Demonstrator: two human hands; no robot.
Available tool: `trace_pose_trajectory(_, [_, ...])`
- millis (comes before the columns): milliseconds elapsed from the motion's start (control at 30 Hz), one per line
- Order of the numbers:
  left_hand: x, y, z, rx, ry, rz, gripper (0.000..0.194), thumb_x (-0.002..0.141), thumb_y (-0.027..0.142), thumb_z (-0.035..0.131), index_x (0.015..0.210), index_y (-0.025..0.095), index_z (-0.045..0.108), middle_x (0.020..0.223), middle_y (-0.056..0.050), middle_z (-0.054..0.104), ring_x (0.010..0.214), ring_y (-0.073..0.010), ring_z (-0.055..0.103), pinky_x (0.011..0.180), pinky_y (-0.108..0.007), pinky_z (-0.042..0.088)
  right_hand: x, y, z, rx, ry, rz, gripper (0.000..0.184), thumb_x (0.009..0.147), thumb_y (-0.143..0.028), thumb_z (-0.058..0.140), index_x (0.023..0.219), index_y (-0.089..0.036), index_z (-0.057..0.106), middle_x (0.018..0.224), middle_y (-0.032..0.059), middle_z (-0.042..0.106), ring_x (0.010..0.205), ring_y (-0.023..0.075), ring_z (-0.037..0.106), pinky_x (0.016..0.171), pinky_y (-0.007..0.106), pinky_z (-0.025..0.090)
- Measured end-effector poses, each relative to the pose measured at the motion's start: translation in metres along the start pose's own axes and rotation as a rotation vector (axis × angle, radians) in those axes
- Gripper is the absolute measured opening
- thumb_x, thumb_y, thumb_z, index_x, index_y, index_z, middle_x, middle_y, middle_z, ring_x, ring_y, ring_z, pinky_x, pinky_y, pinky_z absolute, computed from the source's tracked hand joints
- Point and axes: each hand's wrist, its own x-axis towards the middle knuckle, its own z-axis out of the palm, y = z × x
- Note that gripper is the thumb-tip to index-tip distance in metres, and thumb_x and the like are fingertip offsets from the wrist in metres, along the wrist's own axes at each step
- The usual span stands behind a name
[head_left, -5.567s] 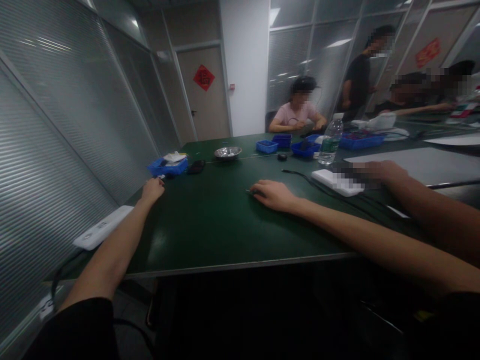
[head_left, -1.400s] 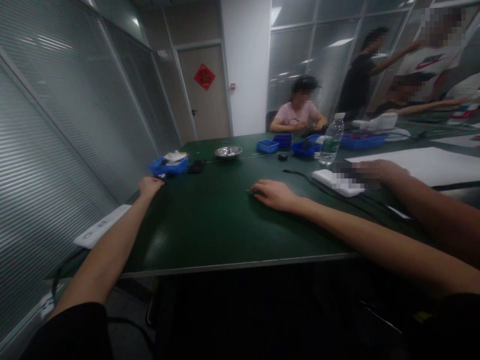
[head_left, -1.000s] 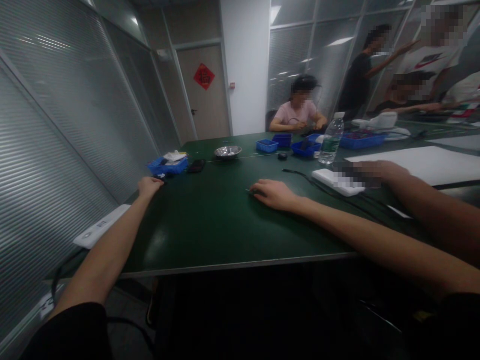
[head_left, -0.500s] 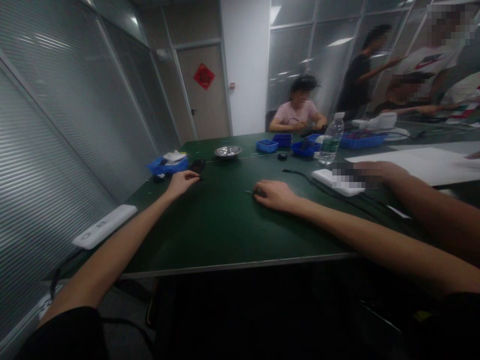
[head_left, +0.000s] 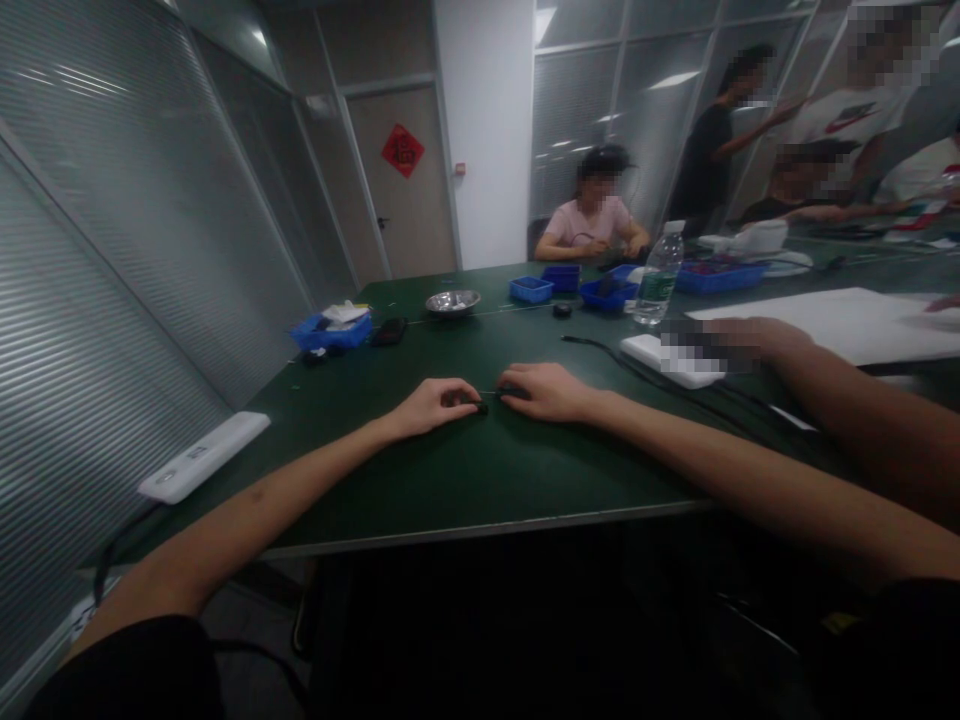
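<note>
Over the green tabletop (head_left: 420, 480), my left hand (head_left: 431, 408) pinches a small black piece (head_left: 481, 408) between thumb and fingertips; its exact kind is too small to tell. Facing it from the right, my right hand (head_left: 551, 390) is closed around the dark handle of what looks like a screwdriver (head_left: 513, 391). Its thin metal shaft points left, toward the black piece and my left fingertips. Whether the tip touches the piece, I cannot tell.
A blue tray (head_left: 330, 328), a dark phone-like object (head_left: 390, 331) and a metal bowl (head_left: 452, 303) lie beyond my left hand. Farther right are a black cable (head_left: 592, 343), a water bottle (head_left: 660, 275), a white power strip (head_left: 634, 350) and a co-worker's arm (head_left: 832, 385).
My left hand has moved right and toward me from near the blue tray, carrying the black piece to the screwdriver's tip. My right hand has hardly moved.
</note>
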Motion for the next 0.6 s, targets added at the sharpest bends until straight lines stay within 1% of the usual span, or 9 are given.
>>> trace_pose_trajectory(133, [0.0, -0.007, 0.002, 0.0, -0.012, -0.001, 0.033, 0.094, 0.042, 0.069, 0.115, 0.017, 0.072, 0.092, -0.003, 0.067, 0.076, -0.0149, 0.057, 0.068, -0.027, 0.044, 0.001, 0.001, 0.001, 0.009, 0.001, 0.0, 0.032, 0.101, -0.042, 0.054, 0.122, -0.022, 0.065, 0.112, 0.0086, 0.068, 0.088, 0.0201, 0.064, 0.071, 0.028, 0.04])
trace_pose_trajectory(300, [0.0, -0.007, 0.003, 0.028, -0.009, 0.01, 0.032, 0.092, 0.04, 0.07, 0.115, 0.017, 0.071, 0.092, -0.003, 0.066, 0.078, -0.0155, 0.058, 0.069, -0.028, 0.044, 0.001, -0.001, 0.0, 0.008, -0.018, 0.021, 0.029, 0.098, -0.04, 0.056, 0.118, -0.021, 0.065, 0.113, 0.0086, 0.069, 0.087, 0.0202, 0.064, 0.07, 0.029, 0.039])
trace_pose_trajectory(467, [0.003, -0.01, 0.004, 0.086, 0.067, -0.001, 0.024, 0.091, 0.035, 0.069, 0.108, 0.017, 0.071, 0.098, -0.005, 0.068, 0.085, -0.0177, 0.06, 0.074, -0.029, 0.046, 0.001, -0.006, -0.002, 0.004, -0.042, 0.045, 0.022, 0.094, -0.038, 0.058, 0.106, -0.02, 0.063, 0.101, 0.0065, 0.071, 0.082, 0.0199, 0.062, 0.067, 0.029, 0.035])
trace_pose_trajectory(600, [0.004, -0.016, 0.002, 0.131, 0.123, -0.025, 0.022, 0.092, 0.032, 0.067, 0.108, 0.018, 0.071, 0.103, -0.006, 0.068, 0.09, -0.0197, 0.061, 0.077, -0.031, 0.048, 0.001, -0.008, -0.002, 0.001, -0.043, 0.044, 0.022, 0.094, -0.04, 0.057, 0.104, -0.021, 0.061, 0.097, 0.0059, 0.071, 0.079, 0.0197, 0.061, 0.065, 0.029, 0.033])
